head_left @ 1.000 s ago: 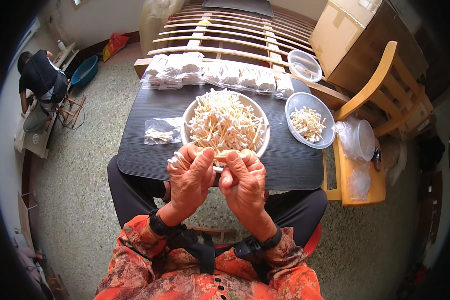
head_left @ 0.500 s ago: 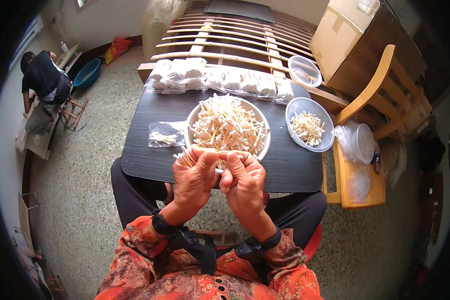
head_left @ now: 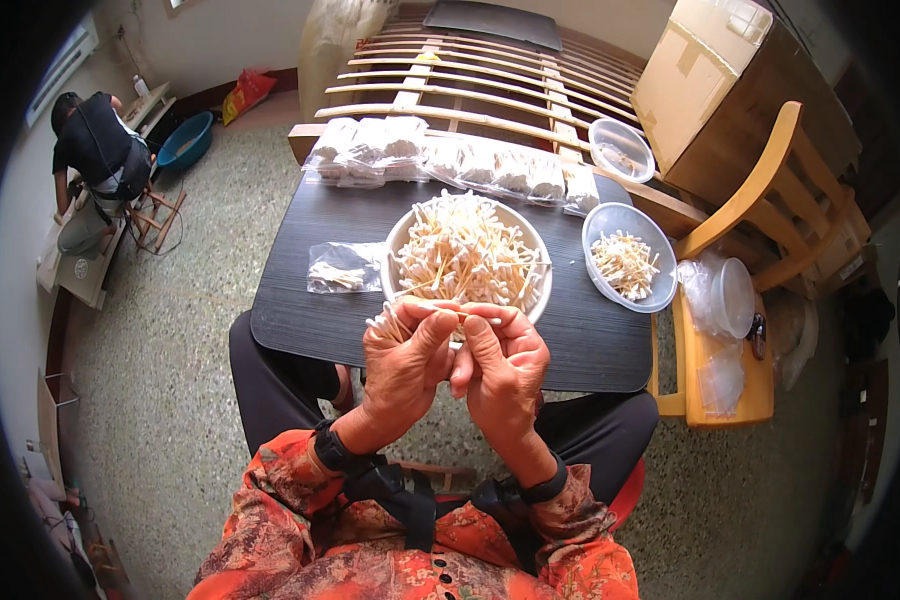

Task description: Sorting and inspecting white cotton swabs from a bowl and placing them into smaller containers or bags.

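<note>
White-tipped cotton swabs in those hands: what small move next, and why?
Perhaps the right hand should ease its white-tipped wooden swab toward the left hand, since that hand already holds several similar swabs and the two hands nearly meet.

- Cotton swabs [head_left: 465, 245] show white tips on straw-yellow sticks.
- The bowl [head_left: 539, 302] is off-white.
- Fine linear streaks run through the black tabletop [head_left: 305, 325].
- An orange-red shirt [head_left: 290, 500] carries a mottled, leafy print in brown and tan.
- Trousers [head_left: 605, 435] are plain and dark, wristbands [head_left: 335, 447] black.
- Grey-green speckles pattern the floor [head_left: 170, 380].
- A basin [head_left: 200, 151] is teal-blue, a chair [head_left: 757, 398] honey-yellow, a carton [head_left: 690, 80] brown.
</note>
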`<act>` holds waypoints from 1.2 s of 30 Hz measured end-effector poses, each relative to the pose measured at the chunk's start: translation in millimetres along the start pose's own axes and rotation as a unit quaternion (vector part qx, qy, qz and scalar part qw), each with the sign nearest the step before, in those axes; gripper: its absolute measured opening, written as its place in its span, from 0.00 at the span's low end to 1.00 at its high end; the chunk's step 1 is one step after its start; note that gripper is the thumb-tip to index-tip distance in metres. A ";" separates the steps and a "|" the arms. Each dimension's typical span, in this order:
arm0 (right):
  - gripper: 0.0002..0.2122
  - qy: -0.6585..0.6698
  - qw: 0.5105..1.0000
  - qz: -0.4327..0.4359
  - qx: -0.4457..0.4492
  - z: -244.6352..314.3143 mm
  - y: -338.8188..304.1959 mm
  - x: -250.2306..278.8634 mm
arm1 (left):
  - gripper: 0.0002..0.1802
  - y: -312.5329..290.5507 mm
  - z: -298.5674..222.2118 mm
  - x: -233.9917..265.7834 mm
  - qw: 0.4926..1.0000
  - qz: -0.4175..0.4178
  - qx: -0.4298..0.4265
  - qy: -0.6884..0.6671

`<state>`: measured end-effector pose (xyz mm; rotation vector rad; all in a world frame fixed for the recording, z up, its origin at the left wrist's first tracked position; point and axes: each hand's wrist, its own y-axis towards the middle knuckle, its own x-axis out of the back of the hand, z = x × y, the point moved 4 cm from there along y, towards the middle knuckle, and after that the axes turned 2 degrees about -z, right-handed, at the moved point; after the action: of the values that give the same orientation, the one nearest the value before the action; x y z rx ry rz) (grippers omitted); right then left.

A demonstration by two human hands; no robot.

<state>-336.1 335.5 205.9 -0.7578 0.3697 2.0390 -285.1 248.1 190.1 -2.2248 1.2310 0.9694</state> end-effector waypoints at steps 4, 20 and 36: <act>0.05 -0.106 0.993 -0.014 0.041 2.1 -2.9 -3.5 | 0.08 -1.7 -1.5 -8.8 0.997 0.019 0.052 -0.052; 0.05 -0.421 0.888 -0.011 0.182 41.4 16.6 10.4 | 0.17 17.1 -21.3 6.1 0.987 0.009 0.064 -0.149; 0.07 -0.657 0.623 0.036 0.423 43.2 31.9 0.0 | 0.15 14.0 -25.7 11.5 0.991 -0.054 0.072 -0.098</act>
<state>-378.8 340.5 238.1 1.3358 0.3844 1.6313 -283.2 217.8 198.4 -2.0107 1.0466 0.9970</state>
